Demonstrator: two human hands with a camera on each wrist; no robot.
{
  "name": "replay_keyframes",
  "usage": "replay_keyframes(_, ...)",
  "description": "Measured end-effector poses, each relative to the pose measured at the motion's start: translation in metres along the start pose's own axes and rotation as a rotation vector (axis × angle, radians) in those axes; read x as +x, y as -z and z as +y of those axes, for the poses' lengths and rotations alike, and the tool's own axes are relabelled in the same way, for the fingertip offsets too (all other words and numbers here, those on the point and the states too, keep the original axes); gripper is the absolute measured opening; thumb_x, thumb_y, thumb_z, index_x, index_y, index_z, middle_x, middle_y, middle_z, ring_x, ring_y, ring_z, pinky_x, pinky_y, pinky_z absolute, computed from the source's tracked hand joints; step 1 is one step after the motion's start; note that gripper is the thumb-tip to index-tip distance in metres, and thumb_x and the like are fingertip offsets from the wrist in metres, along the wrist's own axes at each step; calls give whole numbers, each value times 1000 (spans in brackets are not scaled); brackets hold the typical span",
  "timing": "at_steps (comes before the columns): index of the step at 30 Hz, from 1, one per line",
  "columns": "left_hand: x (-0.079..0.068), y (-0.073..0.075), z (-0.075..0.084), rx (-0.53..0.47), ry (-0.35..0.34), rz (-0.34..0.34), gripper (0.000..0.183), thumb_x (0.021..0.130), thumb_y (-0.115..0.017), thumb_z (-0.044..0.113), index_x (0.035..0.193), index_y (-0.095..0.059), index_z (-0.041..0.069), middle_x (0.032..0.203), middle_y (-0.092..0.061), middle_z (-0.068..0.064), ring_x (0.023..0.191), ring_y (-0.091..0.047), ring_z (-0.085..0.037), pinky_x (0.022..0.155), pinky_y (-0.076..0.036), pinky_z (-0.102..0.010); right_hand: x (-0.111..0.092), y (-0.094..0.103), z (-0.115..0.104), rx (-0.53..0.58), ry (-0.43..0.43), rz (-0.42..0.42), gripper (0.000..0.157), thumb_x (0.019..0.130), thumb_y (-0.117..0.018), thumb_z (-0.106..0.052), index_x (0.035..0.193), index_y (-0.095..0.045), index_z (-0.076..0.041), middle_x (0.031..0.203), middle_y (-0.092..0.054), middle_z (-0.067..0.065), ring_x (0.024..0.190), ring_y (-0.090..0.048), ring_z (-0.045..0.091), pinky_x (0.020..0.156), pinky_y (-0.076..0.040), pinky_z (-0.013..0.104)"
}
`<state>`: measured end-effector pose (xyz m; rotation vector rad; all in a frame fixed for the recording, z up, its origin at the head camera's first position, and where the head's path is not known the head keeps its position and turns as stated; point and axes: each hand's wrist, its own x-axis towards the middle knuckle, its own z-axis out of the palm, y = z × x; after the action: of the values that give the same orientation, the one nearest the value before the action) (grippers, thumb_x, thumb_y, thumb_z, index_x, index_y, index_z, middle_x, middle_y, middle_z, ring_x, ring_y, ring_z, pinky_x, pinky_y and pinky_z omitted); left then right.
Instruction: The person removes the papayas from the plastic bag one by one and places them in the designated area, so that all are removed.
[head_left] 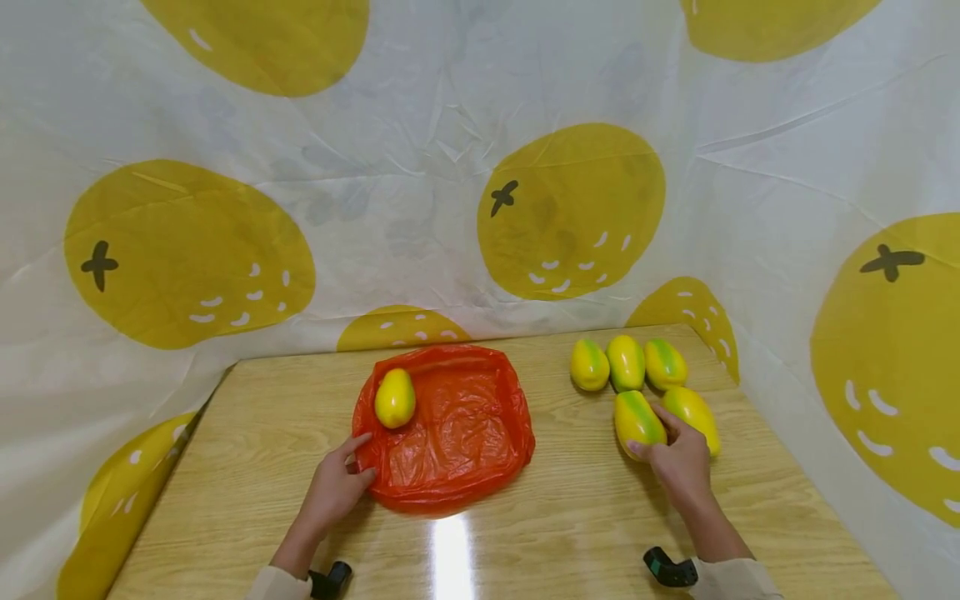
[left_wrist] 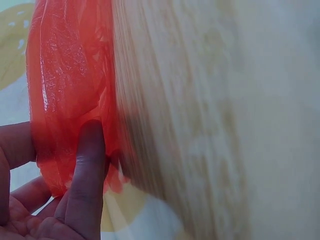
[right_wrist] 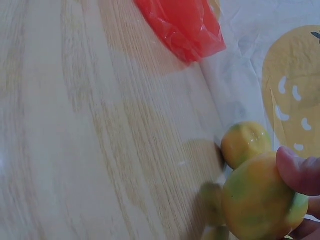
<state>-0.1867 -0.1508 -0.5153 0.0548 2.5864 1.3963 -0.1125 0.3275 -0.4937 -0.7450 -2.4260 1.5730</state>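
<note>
A red plastic bag [head_left: 450,450] lies spread wide on the table, its rim rolled into a low wall. One papaya-shaped yellow fruit [head_left: 395,399] sits inside at the bag's left. My left hand [head_left: 339,483] holds the bag's near-left edge, with the red film [left_wrist: 70,75] between thumb and fingers in the left wrist view. Over on the right, my right hand [head_left: 681,457] grips a yellow-green papaya-shaped fruit [head_left: 637,423], thumb on the near side. In the right wrist view this fruit [right_wrist: 260,197] appears large, with another fruit [right_wrist: 245,144] behind it.
Three similar fruits stand in a row at the back right, the middle one [head_left: 626,363] among them. Another fruit [head_left: 692,417] lies just right of my right hand. A wooden table [head_left: 247,450] carries everything. A fruit-printed cloth [head_left: 405,225] hangs behind and beside it.
</note>
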Motion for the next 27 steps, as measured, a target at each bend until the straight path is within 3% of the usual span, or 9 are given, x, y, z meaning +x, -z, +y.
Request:
replay_keyframes(5,1,0,1,3,3,5,63,94,-66,2,154,-48,2,163,-37,-32,127,-61,-40,81,-62,-32,-2,1,1,-33,13,14,82,88,-78,-8,160,-39,-4,162,-43,26,144,-42,43,119,-34,59)
replay_keyframes(12,2,-1,-1,-11,24,7,64,94,-67,1,155,-48,4,163,-36,-30,110,-62,-31,69,-57,-25,-5,0,3,-71,17,31,82,87,-78,-8,160,-40,-5,162,-42,26,139,-42,43,116,-34,60)
replay_keyframes(27,1,-1,-1,-18,23,7,64,94,-67,2,155,-48,3,164,-36,-31,111,-62,-31,69,-56,-25,-6,-2,5,-124,53,82,81,87,-79,-13,159,-42,-5,159,-46,28,140,-44,46,114,-35,62)
